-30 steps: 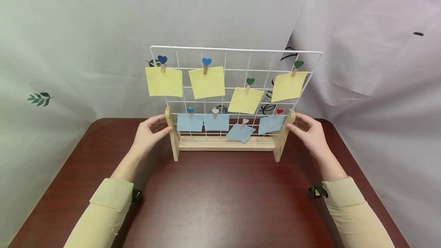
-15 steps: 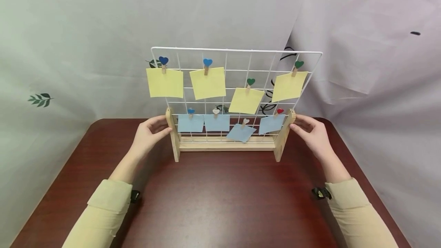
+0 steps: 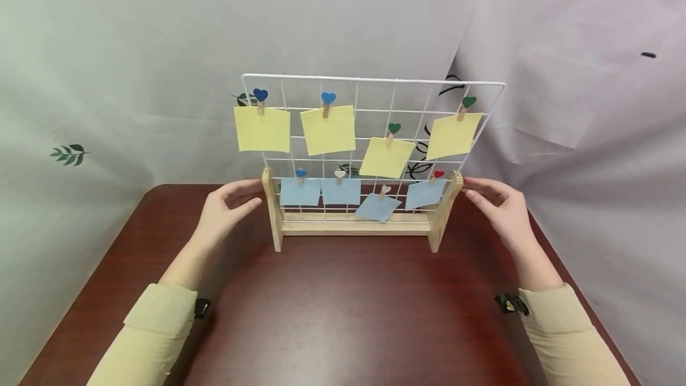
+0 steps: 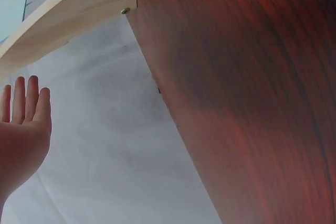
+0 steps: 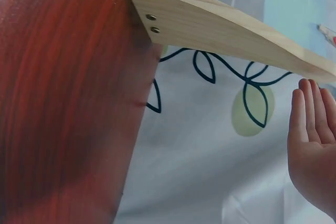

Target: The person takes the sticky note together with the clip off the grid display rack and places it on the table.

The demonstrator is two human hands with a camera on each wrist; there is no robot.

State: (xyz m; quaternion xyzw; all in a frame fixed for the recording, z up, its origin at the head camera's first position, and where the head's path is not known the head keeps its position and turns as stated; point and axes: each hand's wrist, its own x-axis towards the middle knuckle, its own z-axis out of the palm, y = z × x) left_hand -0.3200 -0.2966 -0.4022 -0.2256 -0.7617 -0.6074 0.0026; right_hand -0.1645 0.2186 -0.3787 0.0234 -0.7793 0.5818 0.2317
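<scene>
Both hands, fingers straight, nothing gripped: left hand (image 3: 222, 210) & right hand (image 3: 501, 207) just beside the white wire-grid note stand w/ wooden base (image 3: 354, 226). A bump could tip the stand; clipped notes might drop.

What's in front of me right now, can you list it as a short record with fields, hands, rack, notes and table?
left hand: open, beside the rack's left wooden post, apart from it
right hand: open, beside the right post, apart from it
rack: white wire grid in a wooden base, upright
yellow notes: four, clipped along the top
blue notes: four, clipped lower down
table: dark red wood
</scene>
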